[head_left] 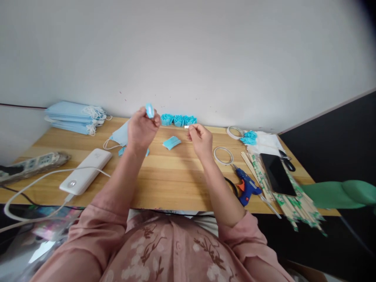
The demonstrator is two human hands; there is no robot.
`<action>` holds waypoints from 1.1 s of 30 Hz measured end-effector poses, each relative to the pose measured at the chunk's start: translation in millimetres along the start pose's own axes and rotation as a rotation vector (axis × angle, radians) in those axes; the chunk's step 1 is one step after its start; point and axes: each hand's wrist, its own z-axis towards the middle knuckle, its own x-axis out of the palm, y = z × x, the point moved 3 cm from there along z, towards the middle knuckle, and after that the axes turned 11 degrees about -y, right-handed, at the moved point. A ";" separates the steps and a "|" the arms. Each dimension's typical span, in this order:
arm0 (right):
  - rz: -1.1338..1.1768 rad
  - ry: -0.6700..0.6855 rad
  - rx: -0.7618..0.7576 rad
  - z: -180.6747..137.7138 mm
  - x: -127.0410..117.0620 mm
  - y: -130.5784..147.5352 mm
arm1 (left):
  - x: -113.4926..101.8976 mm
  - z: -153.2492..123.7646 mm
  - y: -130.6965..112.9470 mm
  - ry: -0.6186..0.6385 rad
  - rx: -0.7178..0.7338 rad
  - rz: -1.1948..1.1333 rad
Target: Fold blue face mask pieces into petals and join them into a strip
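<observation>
Holding a small blue piece (149, 111) and a short white strip (186, 127) above the wooden counter (176, 184).
The left hand (142, 129) pinches the blue piece at its fingertips; the right hand (201, 139), well apart from it, presses thumb and finger together on the white strip. Beyond them, three blue rosettes (178, 120) stand in a row near the wall (188, 58), and a pleated blue scrap (172, 142) lies between the hands. A tape roll (223, 163) and a blue glue gun (247, 187) lie farther right.
</observation>
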 end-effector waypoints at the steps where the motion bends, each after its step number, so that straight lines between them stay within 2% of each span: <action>1: -0.015 0.110 -0.029 -7.7 -3.8 12.5 | -3.3 5.7 -8.9 -0.009 0.048 0.030; 2: -0.052 0.232 -0.061 -18.2 -7.9 24.7 | -4.7 10.3 -15.1 -0.001 0.084 0.073; 4: -0.171 0.510 -0.139 -44.1 -16.4 43.5 | -0.9 14.9 -16.8 0.103 0.083 0.179; 6: -0.208 0.974 -0.217 -72.5 -22.8 50.9 | 7.6 13.1 -8.4 0.243 0.027 0.314; 7: -0.237 1.092 -0.262 -80.1 -27.9 50.2 | 11.8 10.5 -3.7 0.288 0.004 0.366; 8: -0.272 1.085 -0.283 -80.3 -33.5 46.9 | 16.0 7.0 -0.1 0.327 -0.017 0.377; 9: -0.294 1.006 -0.263 -74.6 -38.8 41.8 | 20.0 3.1 1.8 0.362 -0.032 0.361; 10: -0.293 0.867 -0.214 -64.2 -44.1 36.0 | 23.5 -0.9 1.6 0.388 -0.038 0.333; 12: -0.251 0.484 -0.148 -37.6 -54.3 26.8 | 29.5 -8.3 -3.1 0.446 -0.040 0.297; 13: -0.222 0.363 -0.122 -26.4 -56.2 23.6 | 32.0 -11.3 -6.6 0.474 -0.040 0.298; 14: -0.180 0.302 -0.095 -17.7 -55.1 21.5 | 34.1 -14.0 -10.1 0.501 -0.043 0.305; 16: -0.113 0.306 -0.043 -7.9 -45.1 19.6 | 37.5 -17.9 -16.3 0.544 -0.044 0.324; 18: -0.051 0.375 -0.012 -5.8 -29.6 19.2 | 40.0 -20.6 -20.1 0.568 -0.035 0.347; 21: -0.013 0.423 0.009 -6.8 -9.2 15.9 | 41.5 -24.1 -21.1 0.561 -0.026 0.370; 26: 0.011 0.276 0.020 -1.3 1.5 8.2 | 33.7 -34.2 -11.6 0.394 -0.118 0.307; 30: 0.056 0.234 0.048 -0.3 4.8 5.0 | 28.0 -47.3 4.3 0.427 -0.241 0.253; 33: 0.061 0.239 0.062 -0.3 8.3 0.3 | 25.5 -50.5 13.2 0.388 -0.297 0.217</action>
